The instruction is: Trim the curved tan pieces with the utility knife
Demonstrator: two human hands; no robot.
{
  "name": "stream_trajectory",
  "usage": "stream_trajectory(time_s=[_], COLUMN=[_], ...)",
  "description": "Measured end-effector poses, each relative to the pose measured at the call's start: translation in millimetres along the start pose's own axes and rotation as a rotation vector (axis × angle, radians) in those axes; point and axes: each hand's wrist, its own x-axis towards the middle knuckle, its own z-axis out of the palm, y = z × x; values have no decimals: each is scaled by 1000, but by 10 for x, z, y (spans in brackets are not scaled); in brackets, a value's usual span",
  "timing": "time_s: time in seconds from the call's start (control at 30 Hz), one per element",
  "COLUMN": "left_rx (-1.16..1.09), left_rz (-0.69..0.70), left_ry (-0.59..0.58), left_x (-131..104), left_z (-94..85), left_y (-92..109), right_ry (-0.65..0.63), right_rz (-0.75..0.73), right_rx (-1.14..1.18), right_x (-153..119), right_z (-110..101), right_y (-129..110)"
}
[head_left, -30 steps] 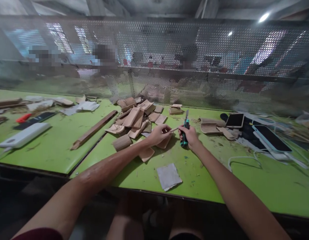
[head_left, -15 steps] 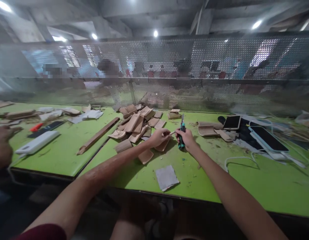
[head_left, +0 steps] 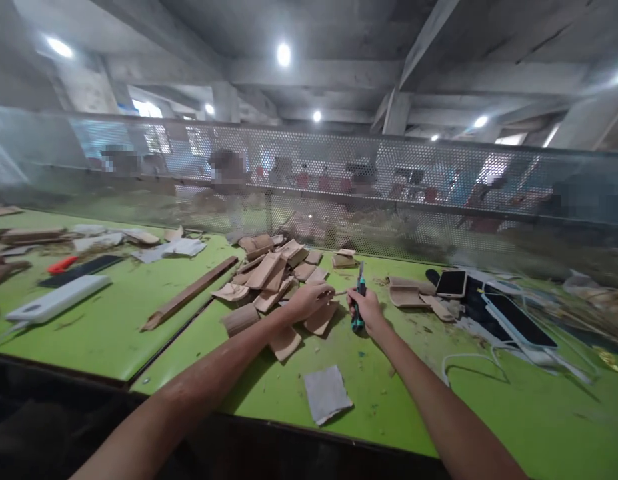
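A green table [head_left: 539,413] is bearing a loose pile of curved wooden pieces [head_left: 271,270]. Near its right edge, the left hand [head_left: 311,300] and right hand [head_left: 367,311] are facing each other, the right gripping a black-and-teal knife [head_left: 359,307], blade pointing away, the left pinching a thin strip [head_left: 341,293] that is spanning the gap between them.

Knife [head_left: 358,312], black and teal; thin stick [head_left: 341,293] and wood pieces [head_left: 265,271], tan. Table [head_left: 399,400], lime green — paper [head_left: 327,395] near its front edge, pale grey; screen [head_left: 309,175] along its far edge, grey, patterned with holes.
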Motion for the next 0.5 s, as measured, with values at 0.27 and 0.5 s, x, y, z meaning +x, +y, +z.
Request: stream_trajectory(time_s=[0.27,0.5], left_rx=[96,177], left_rz=[124,89], left_ry=[14,3], left_x=[-4,-18], left_z=[-15,-60], left_y=[35,-12], right_ry=[-9,13], right_rz=[-5,-39], right_rx=[-74,-173], right_x=[-35,-31], right_z=[56,67], right_y=[-19,-35])
